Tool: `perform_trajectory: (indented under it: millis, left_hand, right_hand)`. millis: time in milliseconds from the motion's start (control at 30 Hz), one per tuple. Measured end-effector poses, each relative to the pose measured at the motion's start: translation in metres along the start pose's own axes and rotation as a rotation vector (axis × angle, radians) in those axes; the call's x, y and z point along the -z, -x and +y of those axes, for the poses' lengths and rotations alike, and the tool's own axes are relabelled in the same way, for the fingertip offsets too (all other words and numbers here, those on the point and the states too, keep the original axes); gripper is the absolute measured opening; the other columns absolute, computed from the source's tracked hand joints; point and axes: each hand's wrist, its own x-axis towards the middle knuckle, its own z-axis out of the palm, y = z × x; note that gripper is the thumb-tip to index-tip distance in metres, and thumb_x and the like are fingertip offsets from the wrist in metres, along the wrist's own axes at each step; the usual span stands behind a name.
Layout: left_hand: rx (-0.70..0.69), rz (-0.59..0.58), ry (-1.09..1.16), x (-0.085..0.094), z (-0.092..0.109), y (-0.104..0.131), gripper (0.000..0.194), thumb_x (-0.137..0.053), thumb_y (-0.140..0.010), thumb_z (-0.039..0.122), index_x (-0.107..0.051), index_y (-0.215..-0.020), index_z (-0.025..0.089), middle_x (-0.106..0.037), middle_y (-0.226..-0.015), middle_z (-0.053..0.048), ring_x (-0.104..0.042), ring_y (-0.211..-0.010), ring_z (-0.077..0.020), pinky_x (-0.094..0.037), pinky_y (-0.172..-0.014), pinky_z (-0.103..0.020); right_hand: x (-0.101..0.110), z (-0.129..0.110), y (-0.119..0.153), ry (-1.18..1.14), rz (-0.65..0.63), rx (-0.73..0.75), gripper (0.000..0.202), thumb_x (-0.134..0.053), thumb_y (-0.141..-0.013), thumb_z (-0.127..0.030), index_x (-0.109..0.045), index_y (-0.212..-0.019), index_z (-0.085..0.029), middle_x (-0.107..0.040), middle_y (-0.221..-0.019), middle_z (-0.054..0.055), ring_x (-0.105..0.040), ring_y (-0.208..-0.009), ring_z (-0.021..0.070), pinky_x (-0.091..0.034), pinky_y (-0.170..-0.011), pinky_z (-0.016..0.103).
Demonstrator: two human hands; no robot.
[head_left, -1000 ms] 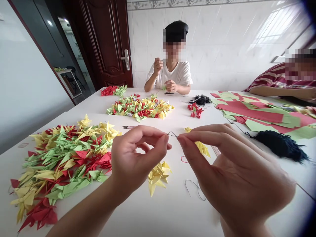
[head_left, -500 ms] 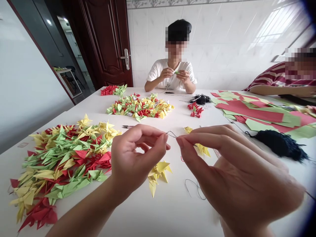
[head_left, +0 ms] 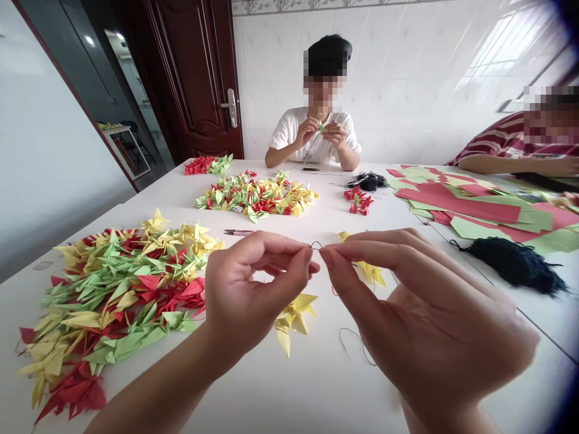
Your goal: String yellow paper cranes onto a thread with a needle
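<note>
Pinching either end of a thin, dark thread loop [head_left: 316, 244], the left hand [head_left: 257, 289] and right hand [head_left: 434, 301] meet fingertip to fingertip, nearly touching, with thumb and forefinger pressed together on each. The loop arches in the small gap between them, above the white tabletop [head_left: 235, 386]; whether a needle or knot hides under the fingertips, I cannot tell. Taking that loop as the clock's centre, a star-like yellow folded-paper piece [head_left: 296, 313] lies between six and seven, partly behind the left hand, and a loose curl of dark thread [head_left: 350, 349] sits near five. A broad heap of red, green and yellow folded-paper pieces [head_left: 122, 283] spreads at nine, a fluffy black thread bundle [head_left: 511, 265] rests at three, and a person in a white shirt [head_left: 289, 129] sits at twelve. The thread looks almost weightless, limp and springy enough to twist away, probably slippery between smooth pads, so it is best held right at its ends with light, close pinches; the crisp folded paper would likely crush, and wants lifting by its thick centre.
</note>
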Motion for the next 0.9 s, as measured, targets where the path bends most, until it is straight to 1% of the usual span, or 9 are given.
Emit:
perform_trajectory:
  millis: [133, 400, 533, 700, 900]
  left_hand:
    - [-0.014, 0.017, 0.006, -0.0008, -0.0006, 0.0004, 0.006, -0.067, -0.078, 0.018, -0.066, -0.072, 0.019, -0.071, -0.064, 0.001, -0.069, -0.059, -0.0137, -0.059, -0.055, -0.023]
    - [0.041, -0.015, 0.025, -0.0010, 0.0010, 0.0017, 0.005, -0.066, -0.077, 0.015, -0.066, -0.073, 0.018, -0.072, -0.065, 0.000, -0.069, -0.060, -0.0141, -0.059, -0.056, -0.024]
    - [0.022, -0.009, 0.043, -0.0013, 0.0007, 0.0016, 0.005, -0.067, -0.077, 0.015, -0.067, -0.073, 0.019, -0.071, -0.065, 0.002, -0.068, -0.059, -0.0113, -0.057, -0.056, -0.021]
    - [-0.004, -0.024, 0.014, 0.0008, -0.0008, 0.0007, 0.005, -0.067, -0.077, 0.014, -0.067, -0.074, 0.019, -0.071, -0.067, 0.002, -0.068, -0.060, -0.0119, -0.057, -0.057, -0.021]
    - [-0.072, -0.034, 0.002, 0.0022, -0.0041, 0.0012, 0.005, -0.067, -0.078, 0.014, -0.068, -0.080, 0.019, -0.071, -0.069, 0.002, -0.068, -0.062, -0.0117, -0.057, -0.058, -0.020]
  right_hand:
    - [-0.0006, 0.0001, 0.0001, -0.001, 0.004, -0.006, 0.018, -0.066, -0.079, -0.013, -0.064, -0.087, -0.029, -0.070, -0.074, -0.002, -0.062, -0.063, 0.0177, -0.047, -0.059, 0.034]
    - [-0.0016, 0.0013, 0.0014, -0.029, -0.003, -0.019, 0.018, -0.067, -0.078, -0.013, -0.064, -0.086, -0.029, -0.069, -0.074, -0.002, -0.062, -0.063, 0.0171, -0.049, -0.060, 0.033]
    - [-0.0027, 0.0008, 0.0015, -0.057, -0.007, -0.023, 0.020, -0.067, -0.078, -0.012, -0.064, -0.087, -0.029, -0.069, -0.074, -0.002, -0.063, -0.065, 0.0171, -0.049, -0.061, 0.033]
    - [-0.0031, 0.0004, 0.0008, -0.071, -0.014, -0.024, 0.021, -0.066, -0.079, -0.010, -0.064, -0.087, -0.029, -0.069, -0.074, -0.003, -0.063, -0.065, 0.0157, -0.049, -0.062, 0.032]
    - [-0.0041, 0.0010, 0.0004, -0.077, -0.013, -0.045, 0.019, -0.067, -0.079, -0.010, -0.065, -0.086, -0.029, -0.070, -0.075, -0.004, -0.063, -0.063, 0.0142, -0.050, -0.060, 0.030]
